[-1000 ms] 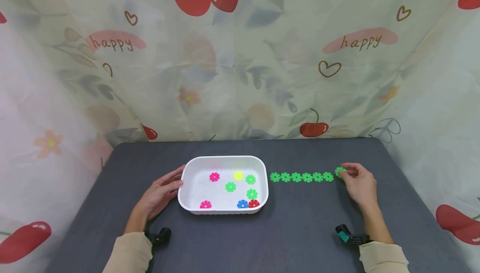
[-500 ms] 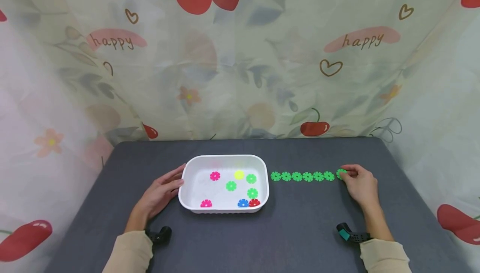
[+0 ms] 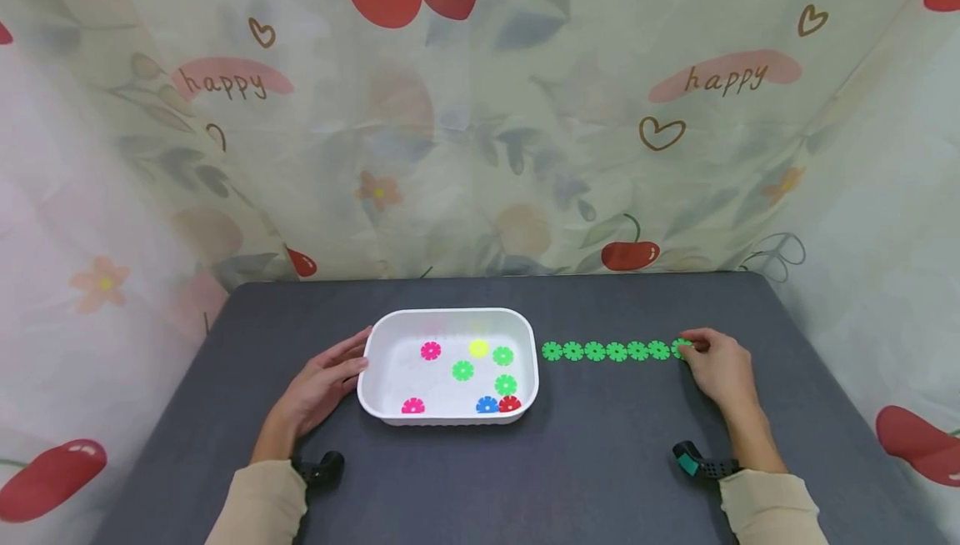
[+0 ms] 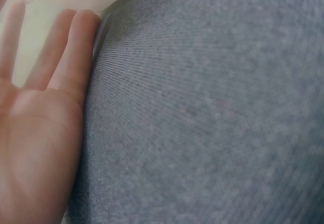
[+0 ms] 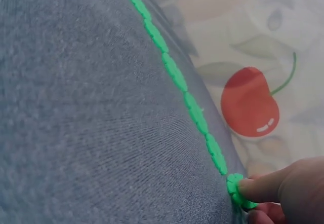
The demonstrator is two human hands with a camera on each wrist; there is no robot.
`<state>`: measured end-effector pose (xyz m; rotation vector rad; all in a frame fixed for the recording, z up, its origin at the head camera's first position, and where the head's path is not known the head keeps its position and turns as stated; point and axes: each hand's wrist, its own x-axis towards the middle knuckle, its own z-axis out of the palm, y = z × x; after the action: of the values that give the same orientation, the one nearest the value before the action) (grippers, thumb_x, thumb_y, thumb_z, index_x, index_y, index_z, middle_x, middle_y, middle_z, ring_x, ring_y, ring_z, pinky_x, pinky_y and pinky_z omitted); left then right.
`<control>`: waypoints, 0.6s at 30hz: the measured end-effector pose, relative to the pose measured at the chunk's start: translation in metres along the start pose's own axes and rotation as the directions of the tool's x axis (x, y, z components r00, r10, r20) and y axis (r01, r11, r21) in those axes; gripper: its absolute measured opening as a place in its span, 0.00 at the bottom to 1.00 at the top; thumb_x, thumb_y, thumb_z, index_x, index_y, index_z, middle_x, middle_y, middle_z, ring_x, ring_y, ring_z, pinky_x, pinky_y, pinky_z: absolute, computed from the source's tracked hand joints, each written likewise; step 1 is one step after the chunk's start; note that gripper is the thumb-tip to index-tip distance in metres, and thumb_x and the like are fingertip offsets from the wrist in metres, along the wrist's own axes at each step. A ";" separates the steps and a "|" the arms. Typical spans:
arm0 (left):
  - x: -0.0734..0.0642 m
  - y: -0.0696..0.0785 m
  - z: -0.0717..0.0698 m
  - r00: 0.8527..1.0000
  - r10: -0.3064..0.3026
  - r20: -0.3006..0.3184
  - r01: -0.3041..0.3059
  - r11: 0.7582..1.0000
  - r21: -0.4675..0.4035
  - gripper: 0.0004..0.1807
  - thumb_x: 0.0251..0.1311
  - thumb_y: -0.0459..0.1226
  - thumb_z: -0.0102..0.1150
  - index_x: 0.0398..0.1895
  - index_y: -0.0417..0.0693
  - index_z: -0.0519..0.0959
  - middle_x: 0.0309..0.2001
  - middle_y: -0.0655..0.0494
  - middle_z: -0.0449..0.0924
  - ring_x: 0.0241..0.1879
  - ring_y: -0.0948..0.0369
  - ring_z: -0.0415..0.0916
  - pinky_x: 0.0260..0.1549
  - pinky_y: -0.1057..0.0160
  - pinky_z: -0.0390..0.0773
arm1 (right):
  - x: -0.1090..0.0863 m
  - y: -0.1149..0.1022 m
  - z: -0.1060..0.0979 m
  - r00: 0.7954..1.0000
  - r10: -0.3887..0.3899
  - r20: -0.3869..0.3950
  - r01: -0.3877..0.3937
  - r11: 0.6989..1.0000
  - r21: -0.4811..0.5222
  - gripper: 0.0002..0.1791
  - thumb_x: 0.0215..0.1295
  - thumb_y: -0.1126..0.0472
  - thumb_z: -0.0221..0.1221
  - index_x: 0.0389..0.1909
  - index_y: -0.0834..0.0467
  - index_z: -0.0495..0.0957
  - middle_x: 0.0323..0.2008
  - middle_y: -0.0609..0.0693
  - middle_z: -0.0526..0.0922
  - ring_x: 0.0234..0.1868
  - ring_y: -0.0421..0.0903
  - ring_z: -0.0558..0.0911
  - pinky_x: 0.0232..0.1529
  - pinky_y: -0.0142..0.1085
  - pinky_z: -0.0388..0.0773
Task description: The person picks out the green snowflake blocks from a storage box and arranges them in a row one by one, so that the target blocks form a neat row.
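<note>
My right hand [image 3: 723, 370] pinches a green snowflake disc [image 5: 235, 186], an interlocking plastic piece with notched edges, between thumb and fingers. That disc is at the right end of a straight row of green snowflake discs [image 3: 616, 352] lying flat on the dark cloth. In the right wrist view it is tilted, right by the end of the row, and partly covered by the thumb. My left hand [image 3: 318, 395] rests with fairly straight fingers against the left side of a white tray [image 3: 367, 402]. The left wrist view has its fingers [image 4: 81, 46] extended up to the tray wall.
Inside the tray lie loose discs: pink [image 3: 431, 351], yellow [image 3: 478, 348], blue [image 3: 487, 404], red [image 3: 510, 403] and several green [image 3: 462, 370]. Dark grey cloth [image 3: 585, 470] covers the table. A patterned curtain [image 3: 480, 153] hangs behind and at both sides.
The right hand has brought its green disc slightly left and down, closing the gap to the end of the row. The left hand and tray have stayed put.
</note>
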<state>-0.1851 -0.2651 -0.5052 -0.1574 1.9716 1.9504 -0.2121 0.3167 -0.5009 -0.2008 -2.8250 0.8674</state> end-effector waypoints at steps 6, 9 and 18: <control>0.000 -0.001 0.000 1.000 -0.001 -0.001 0.001 1.000 -0.001 0.38 0.70 0.44 0.62 0.80 0.60 0.59 0.79 0.50 0.59 0.68 0.65 0.69 0.74 0.55 0.68 | 0.001 0.001 -0.002 0.998 -0.061 -0.033 0.059 0.997 -0.048 0.17 0.69 0.63 0.61 0.53 0.70 0.81 0.48 0.72 0.80 0.49 0.68 0.77 0.47 0.60 0.74; 0.001 -0.001 0.001 1.000 -0.004 0.001 0.004 1.000 -0.001 0.38 0.70 0.45 0.62 0.80 0.61 0.59 0.79 0.50 0.59 0.69 0.65 0.69 0.74 0.54 0.68 | 0.001 -0.001 -0.006 0.996 -0.061 -0.061 0.058 0.997 -0.052 0.18 0.71 0.62 0.59 0.55 0.71 0.79 0.50 0.73 0.77 0.51 0.70 0.76 0.48 0.62 0.73; -0.001 0.000 0.001 1.000 -0.002 -0.003 0.002 1.000 0.010 0.38 0.70 0.44 0.62 0.80 0.60 0.59 0.79 0.50 0.59 0.68 0.65 0.69 0.72 0.58 0.71 | 0.000 -0.016 -0.024 0.996 -0.051 -0.068 0.046 0.996 -0.072 0.25 0.76 0.57 0.54 0.65 0.71 0.70 0.62 0.78 0.67 0.62 0.77 0.64 0.59 0.69 0.65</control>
<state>-0.1842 -0.2647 -0.5051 -0.1598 1.9818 1.9398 -0.2083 0.3162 -0.4727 -0.1682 -2.7851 0.7373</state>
